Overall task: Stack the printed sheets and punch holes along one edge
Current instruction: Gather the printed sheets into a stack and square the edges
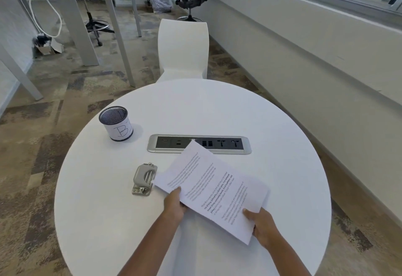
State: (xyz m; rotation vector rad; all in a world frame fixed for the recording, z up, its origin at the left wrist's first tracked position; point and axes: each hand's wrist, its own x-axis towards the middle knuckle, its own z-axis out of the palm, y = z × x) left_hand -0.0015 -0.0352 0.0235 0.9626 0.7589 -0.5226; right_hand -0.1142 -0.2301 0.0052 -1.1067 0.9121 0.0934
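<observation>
A stack of printed sheets [212, 186] with black text hangs tilted just above the round white table [272, 123]. My left hand [175, 203] grips the stack's near left edge, thumb on top. My right hand [262, 225] grips its near right corner. A grey metal hole punch [143, 179] lies on the table just left of the sheets, and the stack's left corner nearly touches it.
A mesh pen cup [116, 125] marked with a letter B stands at the table's left. A socket panel [199, 144] is set into the table's middle, its front edge partly covered by the sheets. A white chair [182, 48] stands behind the table.
</observation>
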